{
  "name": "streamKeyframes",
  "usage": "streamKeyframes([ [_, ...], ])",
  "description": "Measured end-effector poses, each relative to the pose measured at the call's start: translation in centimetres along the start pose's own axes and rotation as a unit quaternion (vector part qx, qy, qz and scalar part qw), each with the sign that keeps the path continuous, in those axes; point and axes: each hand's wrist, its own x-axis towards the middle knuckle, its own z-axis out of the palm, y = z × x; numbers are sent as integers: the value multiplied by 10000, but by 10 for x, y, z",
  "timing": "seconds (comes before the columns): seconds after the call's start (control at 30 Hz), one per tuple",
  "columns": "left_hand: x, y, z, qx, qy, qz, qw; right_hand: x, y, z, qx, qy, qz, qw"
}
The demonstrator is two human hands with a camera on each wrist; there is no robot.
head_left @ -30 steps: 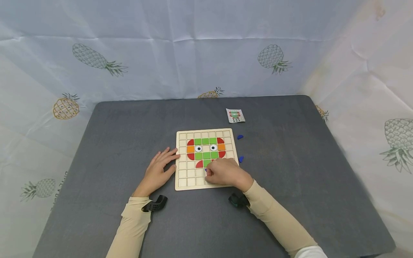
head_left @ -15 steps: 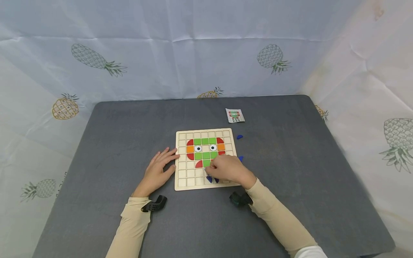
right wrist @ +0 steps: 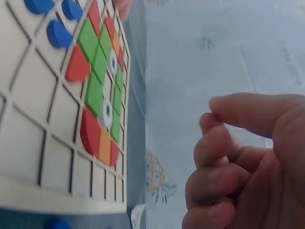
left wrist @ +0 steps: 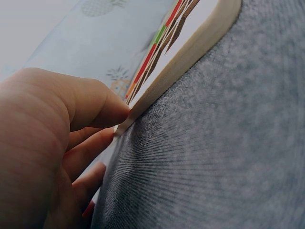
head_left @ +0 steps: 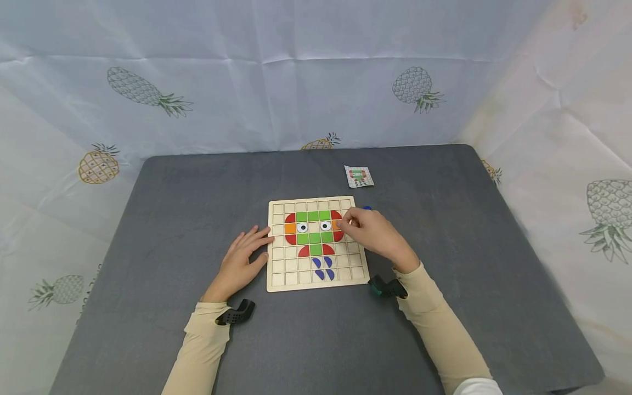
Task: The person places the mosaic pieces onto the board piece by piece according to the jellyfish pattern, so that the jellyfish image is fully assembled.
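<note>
A pale wooden grid board (head_left: 292, 280) lies on the table, bearing green, red and orange tiles and two eye tiles. Several blue petal-shaped pieces (head_left: 320, 274) sit in its lower cells. My left hand (head_left: 242, 263) rests at the board's left edge with spread fingers; in the left wrist view the thumb touches the board's side. Over the upper right of the board hovers my right hand (head_left: 372, 233), fingers curled and thumb near the index finger, with nothing seen between them. One blue piece (right wrist: 58, 224) lies off the board in the right wrist view.
A small printed card (head_left: 359, 176) with a matching picture lies behind the board. Another blue piece (head_left: 367, 208) shows beyond my right hand on the dark grey table (head_left: 197, 197). A pineapple-patterned cloth (head_left: 276, 99) hangs behind and at both sides.
My right hand has lifted from the lower cells and moved up and to the right, uncovering the blue pieces and a red tile. My left hand has stayed put.
</note>
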Motion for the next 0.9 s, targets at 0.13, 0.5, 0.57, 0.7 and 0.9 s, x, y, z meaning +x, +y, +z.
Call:
streamKeyframes([
  [0.13, 0, 0, 0, 3, -6, -11, 10000, 0, 2, -1, -256, -299, -332, 9987],
  [0.5, 1, -1, 1, -5, 17, -1, 10000, -2, -15, 43, -885, -2099, -1576, 9609],
  [0.57, 1, 0, 1, -5, 16, 6, 10000, -2, -15, 48, -958, -2122, -1534, 9604],
  [0.7, 1, 0, 1, -13, 18, 12, 10000, -3, -15, 54, -1233, -2042, -1434, 9605],
  [0.9, -1, -1, 0, -8, 35, -20, 10000, -3, -15, 58, -1391, -2003, -1325, 9607],
])
